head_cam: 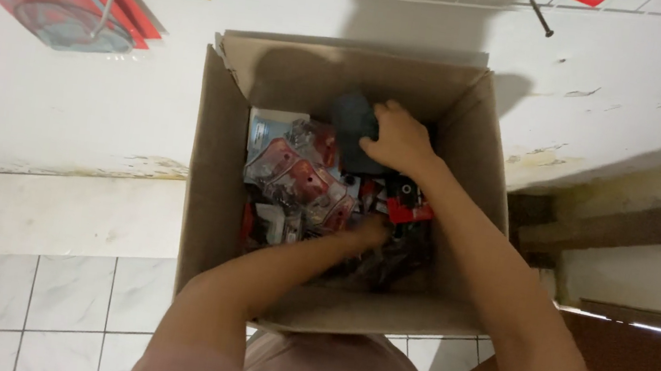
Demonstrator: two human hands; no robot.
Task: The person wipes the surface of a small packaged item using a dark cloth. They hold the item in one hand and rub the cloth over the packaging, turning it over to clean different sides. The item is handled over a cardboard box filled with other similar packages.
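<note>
You have one open cardboard box in front of you on the tiled floor, filled with several red-and-clear blister packs, too jumbled to count. Your right hand is closed over one dark, rounded object at the box's far side. Your left hand is buried among the packs; I cannot tell its grip.

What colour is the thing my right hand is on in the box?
Dark grey-blue thing, seen in the head view.
</note>
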